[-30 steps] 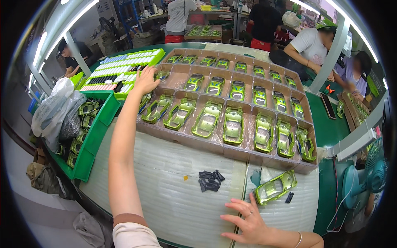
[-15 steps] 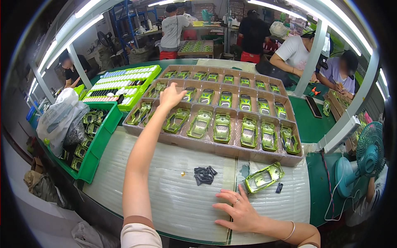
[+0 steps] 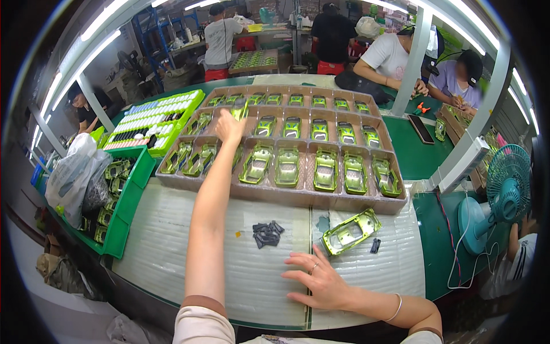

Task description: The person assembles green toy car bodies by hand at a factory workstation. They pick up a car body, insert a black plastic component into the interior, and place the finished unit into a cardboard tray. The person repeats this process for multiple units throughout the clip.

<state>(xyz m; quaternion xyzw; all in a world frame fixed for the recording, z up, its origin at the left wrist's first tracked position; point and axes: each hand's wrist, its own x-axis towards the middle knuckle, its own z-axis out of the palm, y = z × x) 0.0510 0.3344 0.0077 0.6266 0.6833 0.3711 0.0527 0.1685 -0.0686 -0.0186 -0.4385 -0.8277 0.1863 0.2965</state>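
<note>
At 11 o'clock over the brown tray (image 3: 286, 198), the left hand (image 3: 229, 127) has been drawn back from the tray's far-left corner; its fingers are closed on a green car shell (image 3: 240, 110). At 5 o'clock, the right hand (image 3: 321, 281) stays flat, fingers spread, holding nothing, on the bench (image 3: 172, 246), near a loose green shell (image 3: 350, 231) and black parts (image 3: 267, 234).

the desk (image 3: 172, 252) has a pale ribbed mat over a green top. a wide brown compartment tray (image 3: 286, 198) of green toy car bodies lies across its far half. nearer, a small heap of black parts (image 3: 267, 234) sits on the mat, with one loose green car body (image 3: 350, 231) upside down to its right and a single black piece (image 3: 375, 245) just beside that. the right hand (image 3: 321, 282) rests flat on the mat near the front edge. a green bin (image 3: 127, 200) hangs at the left edge.
</note>
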